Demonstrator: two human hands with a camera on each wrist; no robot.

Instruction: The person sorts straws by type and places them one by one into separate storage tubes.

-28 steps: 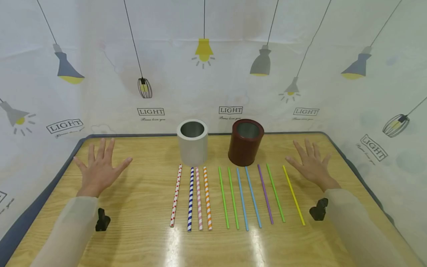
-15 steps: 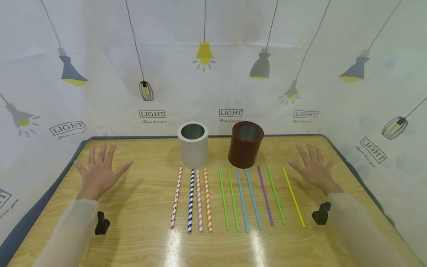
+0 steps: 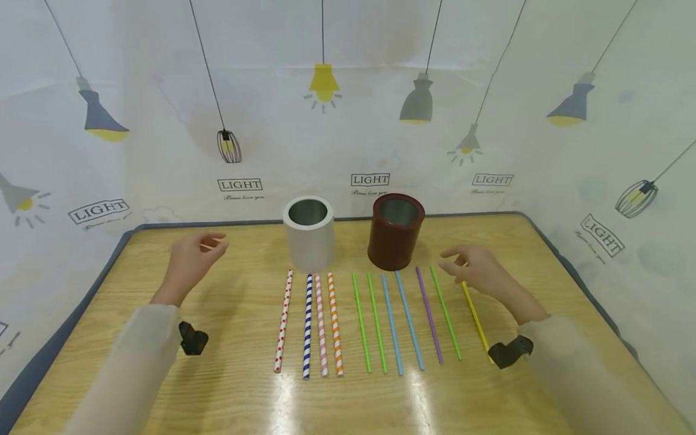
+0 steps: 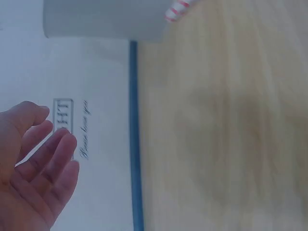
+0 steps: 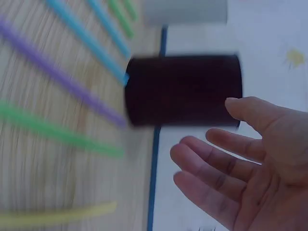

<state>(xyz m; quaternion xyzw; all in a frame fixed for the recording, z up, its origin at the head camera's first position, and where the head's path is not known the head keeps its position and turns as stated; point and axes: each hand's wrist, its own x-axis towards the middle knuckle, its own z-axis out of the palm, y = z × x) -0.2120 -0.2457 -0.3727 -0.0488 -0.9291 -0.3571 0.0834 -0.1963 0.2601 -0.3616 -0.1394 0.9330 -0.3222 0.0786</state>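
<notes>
Two bare hands, left hand [image 3: 190, 263], right hand [image 3: 478, 272], long pale translucent sleeves [image 3: 136, 356] to both wrists, small black camera mount [image 3: 193, 339] strapped under each wrist

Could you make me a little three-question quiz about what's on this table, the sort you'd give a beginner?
1. True or false: the left hand grips a straw.
2. How many patterned straws lie in front of the white cup? A) two B) four C) seven
3. Fill in: the right hand hovers over the far end of the ______ straw.

Key
1. False. It hangs above the table with relaxed fingers, holding nothing.
2. B. Red-dotted, blue-striped, pink-striped and orange-striped.
3. Yellow. It lies rightmost, right of the dark red cup.
</notes>
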